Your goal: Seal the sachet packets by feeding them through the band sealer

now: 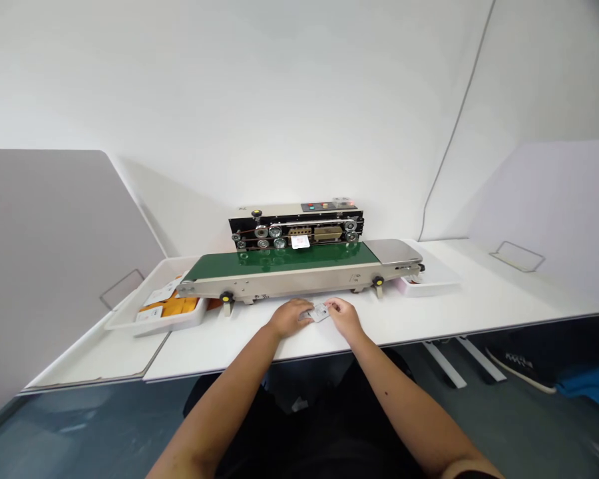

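Observation:
A small silvery-white packet (321, 313) with print on it lies between my hands, low over the white table in front of the conveyor. My left hand (290, 318) is closed at the packet's left side, its thumb and fingers along that edge. At the packet's right edge, my right hand (345, 316) pinches a corner between thumb and fingers. Behind them stands a band sealer (297, 229) with metal rollers and a green conveyor belt (279, 261). Another white packet (300, 241) with reddish print sits in the sealer's band, above the belt.
At the left, a white bin (117, 320) holds orange and white packets. A second white tray (432, 289) stands partly behind the conveyor's right end. Grey panels flank the table (479, 286), with wire handles (516, 256) near it. A shoe (522, 369) shows on the floor at right.

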The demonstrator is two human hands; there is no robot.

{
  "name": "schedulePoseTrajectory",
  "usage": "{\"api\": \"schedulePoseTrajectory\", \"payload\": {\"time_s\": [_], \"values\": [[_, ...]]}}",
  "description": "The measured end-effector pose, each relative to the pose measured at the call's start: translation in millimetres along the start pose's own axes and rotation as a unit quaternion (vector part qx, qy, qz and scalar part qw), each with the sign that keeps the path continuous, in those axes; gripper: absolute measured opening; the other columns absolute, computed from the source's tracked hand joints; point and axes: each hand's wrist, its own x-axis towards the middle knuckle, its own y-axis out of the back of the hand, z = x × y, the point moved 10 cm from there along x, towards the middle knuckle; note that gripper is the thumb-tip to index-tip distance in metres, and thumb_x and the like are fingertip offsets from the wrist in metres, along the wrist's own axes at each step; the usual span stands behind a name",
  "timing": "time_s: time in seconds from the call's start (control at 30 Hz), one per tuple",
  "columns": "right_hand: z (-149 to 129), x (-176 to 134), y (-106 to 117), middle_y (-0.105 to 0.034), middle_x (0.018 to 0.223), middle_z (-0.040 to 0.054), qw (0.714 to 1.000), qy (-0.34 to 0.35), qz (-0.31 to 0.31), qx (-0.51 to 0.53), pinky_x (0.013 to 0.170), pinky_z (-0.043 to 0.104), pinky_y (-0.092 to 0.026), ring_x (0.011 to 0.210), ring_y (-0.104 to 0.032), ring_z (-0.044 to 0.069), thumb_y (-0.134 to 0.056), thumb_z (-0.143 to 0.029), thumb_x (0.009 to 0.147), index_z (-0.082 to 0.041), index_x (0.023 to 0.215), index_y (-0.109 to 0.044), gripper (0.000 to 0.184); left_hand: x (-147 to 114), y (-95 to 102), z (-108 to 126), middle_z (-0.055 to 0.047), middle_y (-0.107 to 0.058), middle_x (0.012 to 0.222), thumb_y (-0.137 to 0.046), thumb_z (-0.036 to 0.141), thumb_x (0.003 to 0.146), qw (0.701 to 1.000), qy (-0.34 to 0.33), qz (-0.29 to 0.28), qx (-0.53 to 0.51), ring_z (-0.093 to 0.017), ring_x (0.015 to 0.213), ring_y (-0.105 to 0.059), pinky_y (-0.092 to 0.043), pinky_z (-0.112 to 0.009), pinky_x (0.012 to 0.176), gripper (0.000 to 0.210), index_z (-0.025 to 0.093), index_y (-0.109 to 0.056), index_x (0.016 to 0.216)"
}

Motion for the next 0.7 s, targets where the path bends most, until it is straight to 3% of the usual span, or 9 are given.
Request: {"api": "schedulePoseTrajectory", "payload": {"time_s": [0.1,0.17,0.27,0.33,0.4,0.47,0.53,0.6,0.7], "values": [[-17,0,-2,-0.072,0.105,0.0074,0.996,0.073,-0.005,-0.053,0.092,0.038,-0.050,0.100,-0.064,0.024,-0.057,-0.034,0.080,-0.021,0.107,-0.073,0.034,-1,5.3,8,-0.007,-0.071,0.124,-0.054,0.041,0.097,0.999,-0.028,0.014,0.012,-0.024,0.115,-0.064,-0.049,-0.035,0.100,0.033,0.026,-0.069,0.123],[-30,-4,-16,-0.066,0.125,0.0087,0.982,0.138,-0.049,-0.119,0.105,0.043,-0.042,0.119,-0.056,0.028,-0.068,-0.034,0.075,-0.023,0.124,-0.068,0.050,-1,6.8,10,-0.006,-0.072,0.120,-0.050,0.040,0.100,0.999,-0.035,0.018,0.019,-0.022,0.110,-0.067,-0.051,-0.032,0.096,0.032,0.027,-0.071,0.120],[-38,-11,-37,-0.063,0.132,0.0082,0.960,0.189,-0.118,-0.170,0.109,0.044,-0.039,0.124,-0.053,0.028,-0.072,-0.028,0.073,-0.026,0.130,-0.065,0.057,-1,9.1,7,-0.005,-0.074,0.116,-0.049,0.038,0.100,0.999,-0.028,0.029,0.023,-0.021,0.105,-0.069,-0.053,-0.030,0.092,0.031,0.026,-0.071,0.118],[-36,-10,-32,-0.070,0.121,0.0072,0.967,0.175,-0.102,-0.152,0.105,0.042,-0.043,0.115,-0.060,0.026,-0.063,-0.024,0.081,-0.025,0.119,-0.071,0.039,-2,11.5,2,-0.005,-0.075,0.115,-0.049,0.038,0.100,0.999,-0.012,0.040,0.021,-0.021,0.104,-0.070,-0.053,-0.030,0.091,0.031,0.026,-0.071,0.117],[-29,-7,-11,-0.073,0.108,0.0068,0.986,0.125,-0.031,-0.107,0.097,0.040,-0.049,0.104,-0.065,0.024,-0.055,-0.028,0.088,-0.024,0.108,-0.074,0.028,-2,13.1,-3,-0.005,-0.075,0.114,-0.050,0.037,0.100,0.999,0.003,0.045,0.010,-0.022,0.103,-0.070,-0.053,-0.031,0.091,0.030,0.025,-0.072,0.115],[-18,-7,10,-0.074,0.099,0.0071,0.996,0.061,0.037,-0.044,0.084,0.035,-0.053,0.092,-0.068,0.024,-0.054,-0.040,0.090,-0.021,0.104,-0.073,0.030,-2,14.5,-7,-0.005,-0.075,0.113,-0.053,0.036,0.098,0.999,0.017,0.047,-0.017,-0.022,0.101,-0.070,-0.053,-0.032,0.091,0.028,0.025,-0.072,0.114],[-10,-9,19,-0.074,0.094,0.0072,0.997,0.011,0.059,0.037,0.068,0.030,-0.054,0.079,-0.067,0.022,-0.057,-0.050,0.087,-0.018,0.106,-0.071,0.040,-3,17.8,-9,-0.006,-0.074,0.114,-0.057,0.036,0.095,0.995,0.034,0.059,-0.071,-0.023,0.103,-0.069,-0.052,-0.033,0.093,0.029,0.025,-0.068,0.119],[-8,-10,14,-0.073,0.088,0.0063,0.993,-0.019,0.034,0.108,0.054,0.025,-0.050,0.064,-0.063,0.018,-0.059,-0.054,0.084,-0.016,0.108,-0.069,0.046,-4,21.7,-10,-0.008,-0.072,0.117,-0.062,0.035,0.091,0.985,0.046,0.077,-0.150,-0.023,0.107,-0.066,-0.050,-0.034,0.095,0.039,0.023,-0.061,0.128],[-14,-12,-8,-0.069,0.076,0.0024,0.988,-0.033,-0.069,0.132,0.043,0.022,-0.040,0.048,-0.051,0.011,-0.063,-0.051,0.081,-0.016,0.110,-0.070,0.046,-5,18.1,-8,-0.011,-0.070,0.117,-0.066,0.037,0.088,0.959,0.047,0.065,-0.271,-0.022,0.099,-0.066,-0.052,-0.033,0.087,0.059,0.020,-0.049,0.141]]}}
